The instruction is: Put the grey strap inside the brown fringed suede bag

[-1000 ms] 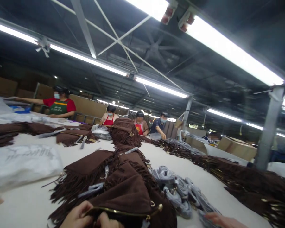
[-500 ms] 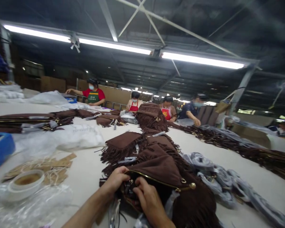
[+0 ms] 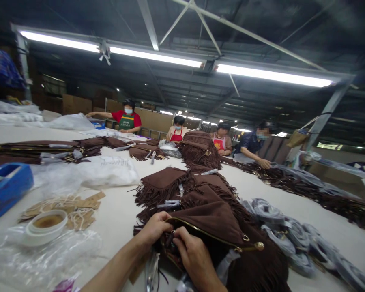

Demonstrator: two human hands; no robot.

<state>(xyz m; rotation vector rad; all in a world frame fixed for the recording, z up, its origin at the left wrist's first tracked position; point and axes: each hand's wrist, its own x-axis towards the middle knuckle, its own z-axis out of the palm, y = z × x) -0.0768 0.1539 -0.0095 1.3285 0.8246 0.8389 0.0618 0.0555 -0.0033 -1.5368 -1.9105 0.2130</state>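
From my distance, through the head camera, I see the left hand (image 3: 153, 233) at the near end of a brown bag (image 3: 213, 221). Its thumb and fingers are pinched together on the edge of the bag's opening, beside the golden zipper (image 3: 197, 228). The right hand (image 3: 196, 257) is half curled, with its fingertips inside the same opening, just beside the left one. It touches something dark there, but I cannot tell whether it pinches it. The brown bag lies on the tabletop (image 3: 118, 211), in front of more fringed bags (image 3: 162, 178), and its mouth is open between the hands. Grey wrapped straps (image 3: 266, 211) lie to the right of it.

About the writing: a co-worker's green apron (image 3: 127, 121) has small pale letters, which are too small for me to read surely. A red apron (image 3: 219, 144) carries a yellow emblem. The white plastic bag (image 3: 115, 170) bears faint dark print, not readable.

Compared with one second ago, the view is more level, and both forearms are now seen. The blurred third hand at the lower right has gone out of the picture. The blue tape dispenser (image 3: 9, 194) and the paper tags (image 3: 88, 202) have come into view at the left.
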